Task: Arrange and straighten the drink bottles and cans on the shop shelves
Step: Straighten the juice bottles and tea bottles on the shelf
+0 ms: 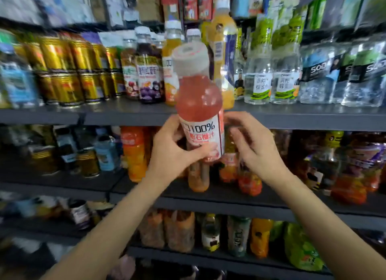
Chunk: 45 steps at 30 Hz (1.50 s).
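While the pink juice bottle with the wide pale cap and the white "100%" label (pixel 200 104) is off the shelf, held upright at the centre of the frame, we enter the step as: return to row, label outward.

Item, left hand (pixel 169 152): fingers and thumb curled round the lower label of the bottle, carrying its weight. Item, right hand (pixel 248 141): fingers loosely curled close beside the label's right edge; motion blur keeps us from telling whether it touches the bottle, and it appears to hold nothing.

Item, dark grey metal upper shelf (pixel 292 114): across the upper half of the frame. It carries, left to right, gold drink cans (pixel 69 70), a purple-labelled dark juice bottle (pixel 149 74), orange juice bottles of like build, then clear bottles with green-and-white labels (pixel 259 79). Item, dark grey middle shelf (pixel 229 198): behind the hands, stocked with orange soft-drink bottles (pixel 133 152).

Handling notes, as we judge them:
- The bottle's kin seem to be the pale-capped juices at upper centre; we would seat it there.
- We keep the grip low, so the cap clears the shelf above.
- We use the free right hand to steady the neighbours or part a gap.
- We set the base flat, then twist until the label faces front.
- Tall crowded bottles may topple if nudged; we go in slowly.
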Available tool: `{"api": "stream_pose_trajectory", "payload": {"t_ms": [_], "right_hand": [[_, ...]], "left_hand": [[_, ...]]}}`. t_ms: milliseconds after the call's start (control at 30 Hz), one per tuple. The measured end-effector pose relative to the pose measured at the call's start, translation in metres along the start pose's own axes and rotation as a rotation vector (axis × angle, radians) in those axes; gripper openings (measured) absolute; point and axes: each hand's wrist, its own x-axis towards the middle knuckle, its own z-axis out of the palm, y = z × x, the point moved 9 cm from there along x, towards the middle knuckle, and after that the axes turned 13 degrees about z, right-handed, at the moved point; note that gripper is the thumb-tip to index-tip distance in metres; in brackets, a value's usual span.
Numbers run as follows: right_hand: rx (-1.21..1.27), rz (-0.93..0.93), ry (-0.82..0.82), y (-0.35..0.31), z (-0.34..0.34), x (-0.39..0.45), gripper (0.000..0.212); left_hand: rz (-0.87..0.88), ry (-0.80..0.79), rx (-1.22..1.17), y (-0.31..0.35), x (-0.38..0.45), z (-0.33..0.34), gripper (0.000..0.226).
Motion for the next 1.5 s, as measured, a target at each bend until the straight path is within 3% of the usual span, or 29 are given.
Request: {"api": "stream_pose_trajectory", "payload": {"t_ms": [167, 300, 433, 667, 833, 933, 1033, 1167, 1300, 1500], "right_hand": [[-0.071, 0.052, 0.064, -0.016, 0.036, 0.058, 0.031], [-0.239, 0.219, -0.004, -0.005, 0.084, 0.105, 0.043], [-0.252, 0.454, -0.024, 0.019, 0.123, 0.146, 0.070], [-0.249, 0.755, 0.044, 0.053, 0.138, 0.172, 0.082], [-0.364, 0.735, -0.008, 0.052, 0.137, 0.172, 0.076], [-0.426, 0.726, -0.153, 0.045, 0.149, 0.170, 0.034], [-0.488, 0.685, -0.209, 0.040, 0.161, 0.176, 0.033], [-0.551, 0.706, -0.131, 0.048, 0.163, 0.181, 0.036], [-0.607, 0.676, -0.038, 0.048, 0.145, 0.177, 0.026], [-0.650, 0.250, 0.275, -0.008, 0.097, 0.148, 0.025]], "left_hand": [[0.037, 0.106, 0.142, -0.009, 0.050, -0.090, 0.055], [-0.072, 0.122, 0.164, -0.052, 0.080, -0.133, 0.054], [-0.170, 0.075, 0.161, -0.092, 0.107, -0.144, 0.040], [-0.248, -0.045, 0.102, -0.138, 0.130, -0.126, 0.047], [-0.268, -0.068, 0.031, -0.146, 0.131, -0.128, 0.053], [-0.280, -0.032, -0.020, -0.146, 0.129, -0.132, 0.054], [-0.286, -0.050, -0.015, -0.148, 0.130, -0.132, 0.054], [-0.295, -0.219, 0.014, -0.149, 0.127, -0.129, 0.067], [-0.285, -0.340, 0.016, -0.141, 0.122, -0.128, 0.076], [-0.227, -0.412, -0.065, -0.126, 0.124, -0.095, 0.076]]}}
